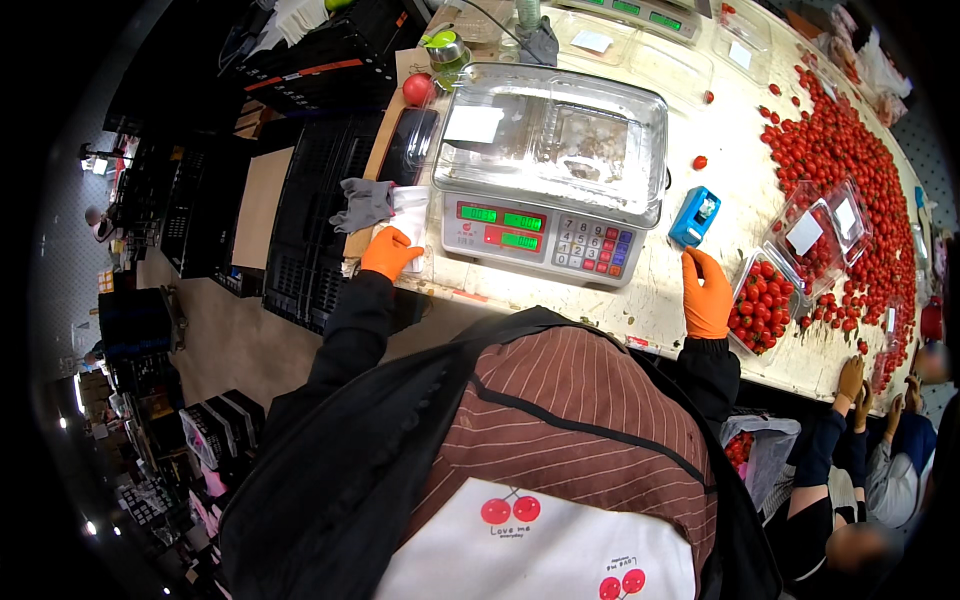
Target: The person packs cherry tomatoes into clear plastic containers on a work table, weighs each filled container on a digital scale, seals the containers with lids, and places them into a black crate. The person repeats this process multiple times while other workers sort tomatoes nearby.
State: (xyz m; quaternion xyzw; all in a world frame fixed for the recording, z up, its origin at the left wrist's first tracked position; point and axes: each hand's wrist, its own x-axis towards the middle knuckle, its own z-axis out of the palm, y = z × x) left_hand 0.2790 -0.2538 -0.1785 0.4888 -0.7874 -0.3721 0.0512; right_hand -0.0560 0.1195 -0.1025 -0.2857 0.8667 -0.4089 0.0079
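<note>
My left hand [392,252], in an orange glove, is closed with bent fingers at the lower end of some white paper [408,215]. Whatever those fingers may hold is hidden. My right hand [706,296], also orange-gloved, has thumb and forefinger pinched together just below a blue tape dispenser [691,222]; I cannot make out anything between them. Between my hands stands a digital scale [540,240] with a metal pan [652,160]. In the pan lies what looks like an open clear plastic box with a white label [473,124]. Right of my right hand sits a clear box full of cherry tomatoes [762,310].
A large heap of cherry tomatoes [850,160] covers the table's right side, with a labelled clear box [806,232] on it. Grey gloves [362,204] and black crates [320,200] are at left. Another scale [640,14] stands behind. Co-workers' hands [850,378] reach in at lower right.
</note>
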